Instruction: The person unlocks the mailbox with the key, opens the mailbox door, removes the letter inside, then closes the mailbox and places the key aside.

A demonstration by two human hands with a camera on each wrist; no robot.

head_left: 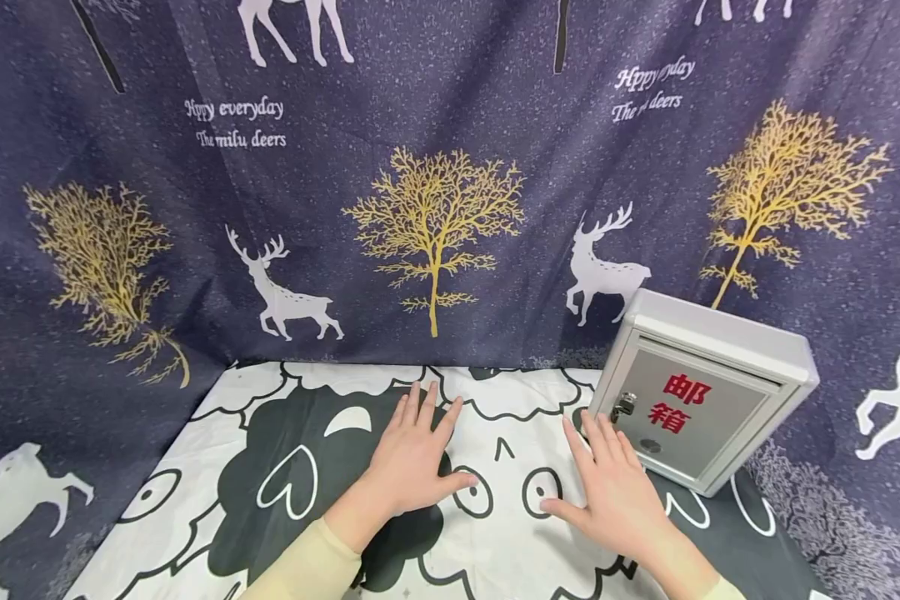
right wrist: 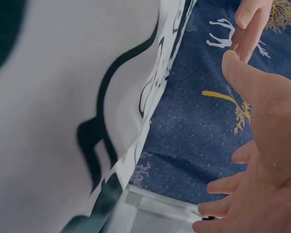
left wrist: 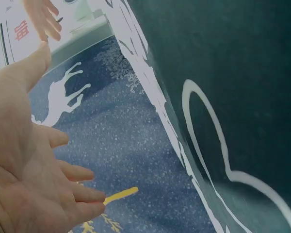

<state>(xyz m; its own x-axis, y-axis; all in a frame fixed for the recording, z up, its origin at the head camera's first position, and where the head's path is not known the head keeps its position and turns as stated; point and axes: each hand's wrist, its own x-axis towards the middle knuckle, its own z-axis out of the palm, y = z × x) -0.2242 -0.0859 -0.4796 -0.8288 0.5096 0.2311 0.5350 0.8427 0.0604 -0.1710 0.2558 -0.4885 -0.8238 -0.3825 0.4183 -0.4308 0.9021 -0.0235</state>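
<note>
Tablecloth (head_left: 506,521): black-and-white cartoon sheep print, runs back to curtain.
Curtain (head_left: 450,92): dark blue-purple, behind and on both sides; white deer, gold trees, white lettering.
Mailbox (head_left: 708,408): grey, red characters on door, lock (head_left: 627,404) at door's left edge; sits on cloth at right, angled.
Right hand (head_left: 618,496): fingers straight, spread, gripping nothing; just beside mailbox's lock side, can't tell if touching.
Left hand (head_left: 412,462): fingers extended, nothing held; over black sheep, well apart from mailbox.
</note>
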